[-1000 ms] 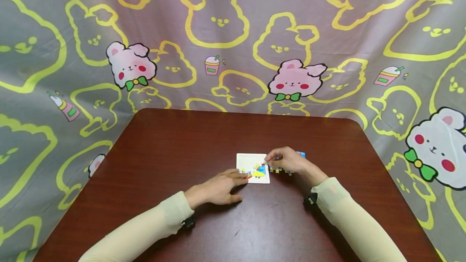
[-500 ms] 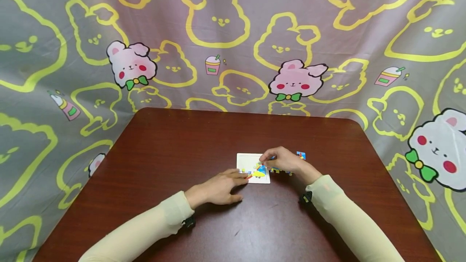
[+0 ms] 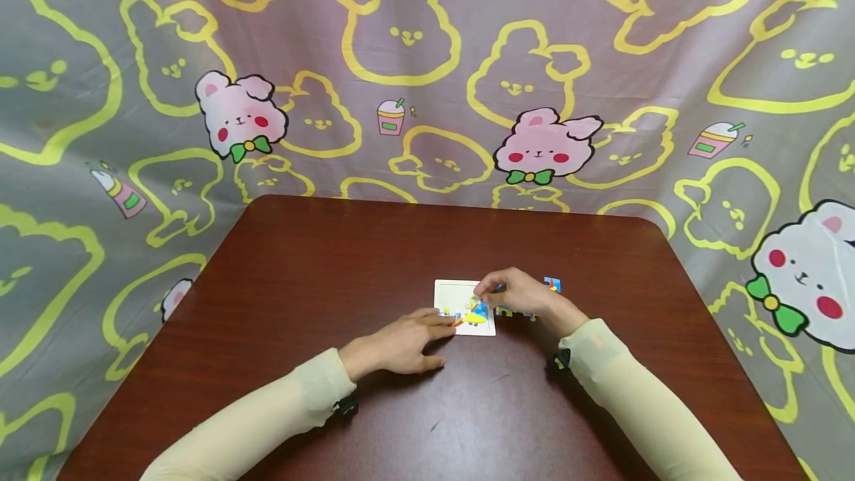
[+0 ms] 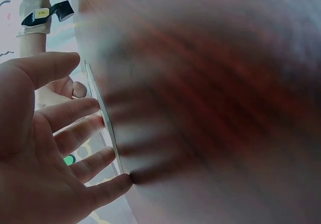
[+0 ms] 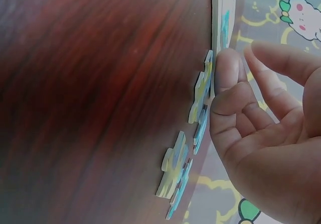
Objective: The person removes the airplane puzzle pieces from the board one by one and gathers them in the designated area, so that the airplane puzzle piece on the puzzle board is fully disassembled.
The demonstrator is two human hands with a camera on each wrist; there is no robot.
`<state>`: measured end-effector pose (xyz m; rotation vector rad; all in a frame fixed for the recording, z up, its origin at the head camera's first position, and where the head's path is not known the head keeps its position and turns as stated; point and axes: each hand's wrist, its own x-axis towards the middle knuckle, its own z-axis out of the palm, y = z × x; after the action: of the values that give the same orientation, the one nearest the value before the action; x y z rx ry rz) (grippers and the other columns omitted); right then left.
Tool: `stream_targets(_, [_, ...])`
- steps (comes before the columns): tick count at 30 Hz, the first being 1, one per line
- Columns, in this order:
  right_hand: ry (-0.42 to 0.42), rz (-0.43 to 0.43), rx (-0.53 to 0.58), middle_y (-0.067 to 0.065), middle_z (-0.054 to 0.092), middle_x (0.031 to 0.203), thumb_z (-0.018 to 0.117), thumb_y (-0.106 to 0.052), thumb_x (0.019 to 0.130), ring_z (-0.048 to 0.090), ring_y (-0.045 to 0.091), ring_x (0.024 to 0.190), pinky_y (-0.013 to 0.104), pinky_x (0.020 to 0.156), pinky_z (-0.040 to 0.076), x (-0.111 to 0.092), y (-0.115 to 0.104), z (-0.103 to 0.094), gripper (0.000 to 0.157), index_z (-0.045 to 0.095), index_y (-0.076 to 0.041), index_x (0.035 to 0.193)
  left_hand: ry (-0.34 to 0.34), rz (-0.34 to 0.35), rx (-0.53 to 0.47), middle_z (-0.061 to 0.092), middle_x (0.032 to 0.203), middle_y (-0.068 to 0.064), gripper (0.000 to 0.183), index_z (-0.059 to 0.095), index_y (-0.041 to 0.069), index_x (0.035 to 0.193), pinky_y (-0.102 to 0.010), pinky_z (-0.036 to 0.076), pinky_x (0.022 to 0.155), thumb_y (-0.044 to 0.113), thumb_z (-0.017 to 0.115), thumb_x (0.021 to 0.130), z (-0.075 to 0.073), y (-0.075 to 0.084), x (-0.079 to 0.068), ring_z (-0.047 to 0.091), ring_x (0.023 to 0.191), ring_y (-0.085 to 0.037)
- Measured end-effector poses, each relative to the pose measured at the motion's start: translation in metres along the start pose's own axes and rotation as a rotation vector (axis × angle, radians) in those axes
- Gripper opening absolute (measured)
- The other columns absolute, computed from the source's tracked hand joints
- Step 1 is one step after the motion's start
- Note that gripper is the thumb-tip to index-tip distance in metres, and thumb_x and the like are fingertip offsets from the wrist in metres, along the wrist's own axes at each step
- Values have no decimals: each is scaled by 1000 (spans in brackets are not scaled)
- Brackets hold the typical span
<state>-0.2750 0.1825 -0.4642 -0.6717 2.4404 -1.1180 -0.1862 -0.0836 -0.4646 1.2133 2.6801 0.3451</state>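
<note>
Puzzle tray (image 3: pixel 456 294): white, flat on the desk, centre, slightly right; near right corner filled with a few joined coloured pieces, the rest bare.
Right hand (image 3: pixel 517 292): over the tray's right edge, fingers curled, seemingly pinching a puzzle piece (image 5: pixel 202 89) at the tray; grip partly hidden.
Loose pieces (image 5: pixel 175 174): on the desk just right of the tray, behind the right hand.
Left hand (image 3: pixel 401 344): fingers straight, tips pressing the tray's near left edge.
Progress: early, judging by the mostly bare tray.
Desk (image 3: pixel 320 273): dark red-brown wood grain.
Backdrop (image 3: pixel 427 65): grey cloth printed with yellow rabbit outlines and pink bears, hung behind and beside.
</note>
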Motion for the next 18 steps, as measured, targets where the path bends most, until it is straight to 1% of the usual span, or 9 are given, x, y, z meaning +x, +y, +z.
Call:
stream_targets(2, [10,-10,-12,10,77,100,69,-4,89,65,10,85,24,73,51,0,-1,0,16,74,-4,104,1,1,0,48,154,-4,57,55,9,143,-46,34,119,35,66,93,-1,0,0,40,145,-34])
stream_targets(7, [26,-28,-16,12,76,97,68,0,88,66,10,86,23,73,52,0,-2,1,17,74,-3,103,6,0,-2,48,154,-4,57,54,9,144,-47,34,120,35,66,93,-2,1,0,40,145,-35])
stream_targets(14, [35,10,-12,9,76,94,69,-3,89,66,10,84,24,72,52,0,-5,3,13,74,-4,102,6,-4,-5,48,154,-4,58,54,9,144,-47,34,119,35,66,93,-1,1,0,40,145,-35])
stream_targets(18, [51,3,-19,9,75,92,70,-3,89,64,10,82,26,71,51,1,-6,4,12,74,-4,100,3,-8,-5,48,154,-4,58,54,9,144,-47,34,119,35,66,93,0,1,-1,39,146,-34])
